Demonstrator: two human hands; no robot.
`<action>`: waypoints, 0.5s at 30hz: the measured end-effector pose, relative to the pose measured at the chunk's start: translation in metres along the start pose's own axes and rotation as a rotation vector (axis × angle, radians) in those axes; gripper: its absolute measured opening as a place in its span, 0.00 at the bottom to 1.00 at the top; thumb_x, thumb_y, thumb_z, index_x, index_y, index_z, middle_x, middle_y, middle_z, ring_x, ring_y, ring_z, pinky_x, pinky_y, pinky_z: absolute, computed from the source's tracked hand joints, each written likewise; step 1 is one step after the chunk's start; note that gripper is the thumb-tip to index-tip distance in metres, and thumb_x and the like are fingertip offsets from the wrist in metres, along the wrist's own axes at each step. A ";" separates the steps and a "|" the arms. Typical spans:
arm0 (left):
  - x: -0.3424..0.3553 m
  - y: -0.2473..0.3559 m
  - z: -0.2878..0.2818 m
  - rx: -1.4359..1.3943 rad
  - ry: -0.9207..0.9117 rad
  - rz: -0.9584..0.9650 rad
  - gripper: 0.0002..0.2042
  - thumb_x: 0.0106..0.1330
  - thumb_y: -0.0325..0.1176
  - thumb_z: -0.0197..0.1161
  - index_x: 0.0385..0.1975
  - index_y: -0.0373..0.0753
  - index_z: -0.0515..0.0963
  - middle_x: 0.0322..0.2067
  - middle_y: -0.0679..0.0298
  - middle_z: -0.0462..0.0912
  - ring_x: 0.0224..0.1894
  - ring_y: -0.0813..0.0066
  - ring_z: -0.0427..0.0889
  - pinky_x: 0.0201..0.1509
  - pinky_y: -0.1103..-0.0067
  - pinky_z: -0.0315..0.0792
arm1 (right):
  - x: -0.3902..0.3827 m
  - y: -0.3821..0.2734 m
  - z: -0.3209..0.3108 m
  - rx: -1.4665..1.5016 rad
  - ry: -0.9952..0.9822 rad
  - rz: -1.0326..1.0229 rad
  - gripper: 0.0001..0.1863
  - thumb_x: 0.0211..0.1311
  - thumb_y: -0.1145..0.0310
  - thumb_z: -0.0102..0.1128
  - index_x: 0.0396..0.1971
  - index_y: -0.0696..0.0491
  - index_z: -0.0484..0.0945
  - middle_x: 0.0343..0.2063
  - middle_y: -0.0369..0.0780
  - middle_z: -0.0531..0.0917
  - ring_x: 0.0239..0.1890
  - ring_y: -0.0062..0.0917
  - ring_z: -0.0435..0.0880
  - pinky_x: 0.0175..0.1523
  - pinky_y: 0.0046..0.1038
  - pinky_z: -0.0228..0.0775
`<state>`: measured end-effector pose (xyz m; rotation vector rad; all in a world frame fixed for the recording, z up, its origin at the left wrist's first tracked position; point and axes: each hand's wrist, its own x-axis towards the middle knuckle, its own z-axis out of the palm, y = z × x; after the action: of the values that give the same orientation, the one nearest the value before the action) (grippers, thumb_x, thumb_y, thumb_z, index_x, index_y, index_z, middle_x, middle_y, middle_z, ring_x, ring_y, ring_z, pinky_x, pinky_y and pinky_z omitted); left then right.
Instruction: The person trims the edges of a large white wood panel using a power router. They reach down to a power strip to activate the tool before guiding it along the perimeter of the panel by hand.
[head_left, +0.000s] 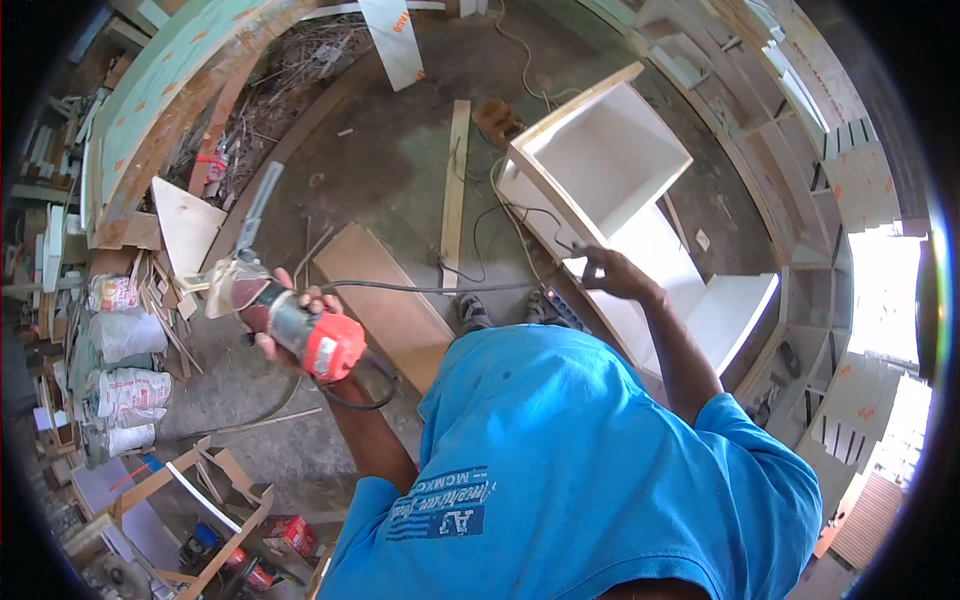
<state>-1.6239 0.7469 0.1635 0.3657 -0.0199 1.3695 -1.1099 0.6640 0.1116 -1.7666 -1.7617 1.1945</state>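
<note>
My left hand [300, 325] is wrapped around a trim router [285, 310], a dusty cylindrical power tool with a red cap. A metal bar sticks out beyond its base, and a thick black cable [420, 288] runs away to the right. My right hand [618, 276] is over the near left edge of a white cabinet [575, 215], its fingers curled. A thin black cord [545, 212] reaches its fingertips and appears pinched there; its end is too small to make out. Below that hand, a black power strip [563, 306] lies against the cabinet by my feet.
A brown board [385, 300] and a narrow wooden strip [456, 190] lie on the floor ahead. Cables cross the floor. Sacks [132, 390] and offcuts line the left side; a wooden frame [245, 530] stands lower left. White shelving [800, 190] curves along the right.
</note>
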 end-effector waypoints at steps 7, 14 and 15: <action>-0.018 -0.056 -0.041 -0.103 0.071 -0.222 0.53 0.60 0.63 0.68 0.77 0.41 0.45 0.51 0.52 0.74 0.54 0.59 0.78 0.75 0.60 0.59 | -0.152 0.096 0.075 -0.142 -0.026 0.467 0.29 0.43 0.69 0.74 0.50 0.52 0.80 0.37 0.46 0.87 0.44 0.38 0.86 0.49 0.39 0.77; -0.032 -0.147 -0.057 -0.116 0.451 -0.492 0.49 0.61 0.62 0.66 0.74 0.39 0.51 0.46 0.53 0.76 0.49 0.58 0.78 0.67 0.60 0.65 | -0.317 0.144 0.138 -0.016 -0.357 0.909 0.29 0.44 0.67 0.73 0.51 0.57 0.80 0.41 0.48 0.86 0.44 0.40 0.86 0.46 0.40 0.79; -0.034 -0.160 -0.057 -0.045 0.497 -0.553 0.49 0.60 0.63 0.66 0.74 0.39 0.53 0.45 0.53 0.77 0.46 0.59 0.79 0.64 0.61 0.67 | -0.329 0.143 0.144 0.048 -0.502 1.001 0.27 0.46 0.67 0.72 0.50 0.57 0.81 0.40 0.46 0.87 0.42 0.37 0.87 0.43 0.39 0.80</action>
<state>-1.4895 0.7054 0.0630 -0.0218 0.4320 0.8770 -1.0832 0.2904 0.0185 -2.5717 -0.9495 2.1753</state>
